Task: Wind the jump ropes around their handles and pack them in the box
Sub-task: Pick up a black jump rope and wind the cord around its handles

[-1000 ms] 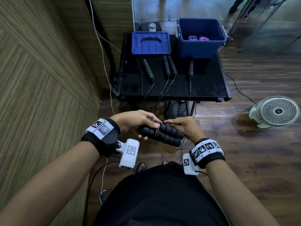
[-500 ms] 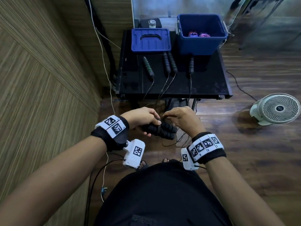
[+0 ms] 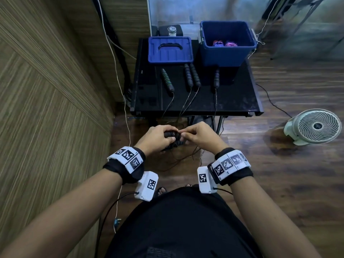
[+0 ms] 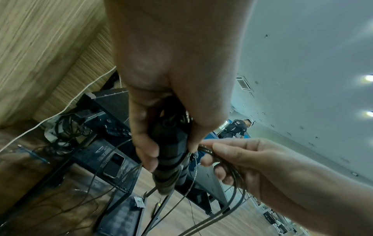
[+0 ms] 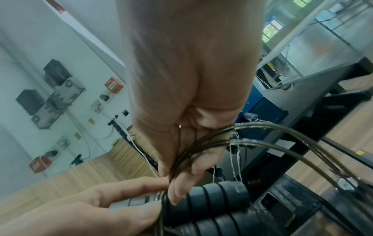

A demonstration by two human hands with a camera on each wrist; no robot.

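My left hand (image 3: pixel 158 138) grips a pair of black ribbed jump rope handles (image 3: pixel 172 135) held together in front of my waist; the handles (image 4: pixel 171 161) show between its fingers in the left wrist view. My right hand (image 3: pixel 199 135) pinches the thin dark cord (image 5: pixel 201 143) against the handles (image 5: pixel 218 196), with loops of the cord (image 4: pixel 232 199) trailing below. The open blue box (image 3: pixel 228 43) stands at the table's back right with wound pink-and-blue ropes (image 3: pixel 224 43) inside. Several more handles (image 3: pixel 191 77) lie on the black table (image 3: pixel 232 101), cords hanging over its front edge.
The blue box lid (image 3: pixel 170 50) lies on the table's back left. A white fan (image 3: pixel 314 126) stands on the wooden floor to the right. A wood-panelled wall (image 3: pixel 46 108) runs close along my left, with a white cable (image 3: pixel 115 71) down it.
Both hands have moved up and closer to the table with the handles. The handles have turned more end-on, and my right hand has come over them with the cord.
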